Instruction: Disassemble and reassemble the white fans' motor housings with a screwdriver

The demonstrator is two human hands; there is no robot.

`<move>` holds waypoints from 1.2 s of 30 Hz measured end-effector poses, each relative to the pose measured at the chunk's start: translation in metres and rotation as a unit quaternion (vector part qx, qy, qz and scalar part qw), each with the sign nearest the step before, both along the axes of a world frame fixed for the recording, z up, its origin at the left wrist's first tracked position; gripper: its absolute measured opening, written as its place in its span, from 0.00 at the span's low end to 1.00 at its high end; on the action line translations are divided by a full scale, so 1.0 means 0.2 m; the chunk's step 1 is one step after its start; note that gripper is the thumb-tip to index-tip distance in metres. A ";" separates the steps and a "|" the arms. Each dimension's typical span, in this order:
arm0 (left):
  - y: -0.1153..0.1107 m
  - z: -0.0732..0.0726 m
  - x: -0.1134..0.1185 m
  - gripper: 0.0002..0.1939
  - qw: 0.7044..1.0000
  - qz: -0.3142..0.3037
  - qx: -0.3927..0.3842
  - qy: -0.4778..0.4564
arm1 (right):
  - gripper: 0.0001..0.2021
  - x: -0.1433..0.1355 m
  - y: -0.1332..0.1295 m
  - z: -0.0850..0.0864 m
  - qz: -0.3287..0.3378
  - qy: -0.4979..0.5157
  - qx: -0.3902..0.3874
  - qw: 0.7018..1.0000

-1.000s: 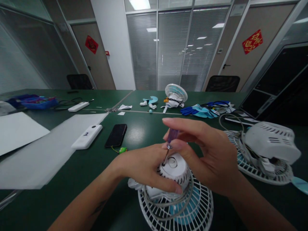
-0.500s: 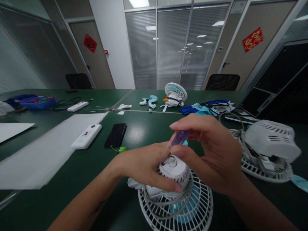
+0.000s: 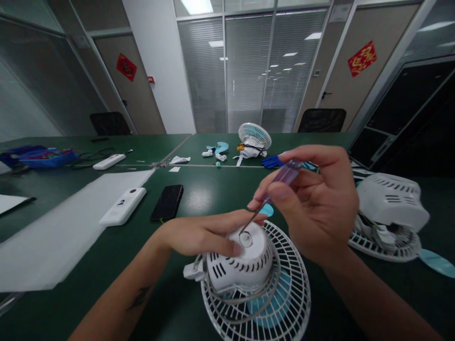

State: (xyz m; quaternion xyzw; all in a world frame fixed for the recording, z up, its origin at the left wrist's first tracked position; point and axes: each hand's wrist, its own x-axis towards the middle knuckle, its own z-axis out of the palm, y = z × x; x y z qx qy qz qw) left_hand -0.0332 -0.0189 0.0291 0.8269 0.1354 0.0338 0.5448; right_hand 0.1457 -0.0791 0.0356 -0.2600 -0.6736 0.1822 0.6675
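Note:
A small white electric fan (image 3: 231,271) lies face down in front of me, its motor housing upward and its grille against the table. Its grey cord loops round the housing, and pale blue blades show through the grille bars. My left hand (image 3: 201,235) grips the top of the housing, thumb on the near side and fingers over the far side. Between thumb and fingers, my right hand (image 3: 318,208) holds a screwdriver (image 3: 286,175) with a clear purple handle. Its thin shaft slants down to the edge of the round recess on top of the housing.
On the right stands another white fan (image 3: 393,201) with a blue blade (image 3: 437,263) beside it. Across the green table are a third fan (image 3: 254,137), blue gloves (image 3: 272,162) and small parts. A phone (image 3: 167,202) and a white power strip (image 3: 123,206) lie left.
My right hand has risen and tilted the screwdriver, so its shaft now shows. My left hand has shifted back on the housing, uncovering more of it. The view has moved slightly.

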 end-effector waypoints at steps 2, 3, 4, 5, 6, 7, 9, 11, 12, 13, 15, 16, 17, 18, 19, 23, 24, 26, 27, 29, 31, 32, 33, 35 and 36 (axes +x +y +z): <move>0.02 -0.02 -0.01 0.34 0.997 0.009 -0.070 -0.001 | 0.09 0.03 0.03 0.02 -0.006 0.059 0.016 0.998; 0.02 -0.02 -0.01 0.34 0.996 0.013 -0.091 0.001 | 0.08 0.06 0.06 0.03 -0.015 0.084 0.022 0.996; 0.03 -0.03 -0.01 0.34 0.995 0.016 -0.101 0.004 | 0.08 0.10 0.09 0.04 -0.025 0.100 0.023 0.994; 0.03 -0.04 -0.02 0.33 0.994 0.018 -0.105 0.006 | 0.08 0.14 0.12 0.05 -0.038 0.101 0.020 0.994; 0.03 -0.04 -0.02 0.33 0.994 0.020 -0.106 0.007 | 0.07 0.19 0.15 0.05 -0.066 0.075 0.004 0.995; 0.03 -0.05 -0.02 0.33 0.994 0.020 -0.108 0.006 | 0.07 0.23 0.19 0.05 -0.110 0.006 -0.026 0.994; 0.04 -0.05 -0.02 0.33 0.993 0.015 -0.119 0.008 | 0.12 0.31 0.26 0.03 -0.218 -0.228 -0.123 0.941; 0.04 -0.06 -0.02 0.33 0.992 0.011 -0.128 0.010 | 0.14 0.35 0.32 -0.02 -0.268 -0.435 -0.217 0.832; 0.04 -0.06 -0.03 0.33 0.991 0.009 -0.130 0.010 | 0.14 0.37 0.35 -0.06 -0.264 -0.496 -0.252 0.788; 0.04 -0.07 -0.03 0.33 0.991 0.010 -0.132 0.010 | 0.14 0.37 0.38 -0.10 -0.250 -0.531 -0.282 0.759; 0.04 -0.07 -0.04 0.32 0.990 0.012 -0.139 0.008 | 0.13 0.37 0.43 -0.17 -0.224 -0.572 -0.333 0.715; 0.05 -0.07 -0.04 0.32 0.990 0.013 -0.142 0.008 | 0.13 0.36 0.45 -0.20 -0.216 -0.591 -0.356 0.691; 0.05 -0.08 -0.05 0.33 0.989 0.014 -0.146 0.009 | 0.14 0.36 0.47 -0.23 -0.211 -0.607 -0.373 0.670; 0.05 -0.08 -0.05 0.33 0.989 0.016 -0.150 0.008 | 0.15 0.36 0.48 -0.25 -0.209 -0.619 -0.386 0.651; 0.05 -0.08 -0.05 0.33 0.988 0.017 -0.153 0.008 | 0.15 0.35 0.49 -0.26 -0.208 -0.629 -0.395 0.637; 0.06 -0.07 -0.04 0.32 0.987 0.003 -0.161 0.014 | 0.15 0.33 0.50 -0.30 -0.203 -0.650 -0.398 0.615; 0.06 -0.07 -0.04 0.33 0.988 -0.002 -0.153 0.016 | 0.15 0.33 0.50 -0.31 -0.201 -0.651 -0.394 0.617; 0.06 -0.07 -0.03 0.39 0.992 -0.011 -0.120 0.020 | 0.14 0.33 0.49 -0.30 -0.198 -0.646 -0.381 0.631; 0.05 -0.07 -0.03 0.44 0.995 -0.014 -0.097 0.018 | 0.12 0.33 0.49 -0.28 -0.198 -0.640 -0.369 0.644; 0.04 -0.07 -0.02 0.53 0.999 -0.005 -0.041 0.013 | 0.10 0.34 0.47 -0.23 -0.201 -0.618 -0.335 0.682; 0.03 -0.07 0.00 0.55 0.999 0.026 0.014 0.015 | 0.11 0.34 0.42 -0.15 -0.205 -0.593 -0.292 0.721; 0.02 -0.07 0.01 0.53 0.998 0.044 0.039 0.021 | 0.11 0.34 0.38 -0.10 -0.202 -0.578 -0.268 0.744; 0.02 -0.06 0.02 0.51 0.996 0.057 0.056 0.027 | 0.10 0.33 0.34 -0.05 -0.191 -0.557 -0.241 0.771; 0.01 -0.06 0.02 0.47 0.995 0.066 0.072 0.032 | 0.08 0.30 0.23 0.04 -0.133 -0.491 -0.176 0.842; 0.01 -0.06 0.02 0.45 0.995 0.062 0.077 0.029 | 0.07 0.29 0.17 0.07 -0.086 -0.455 -0.145 0.875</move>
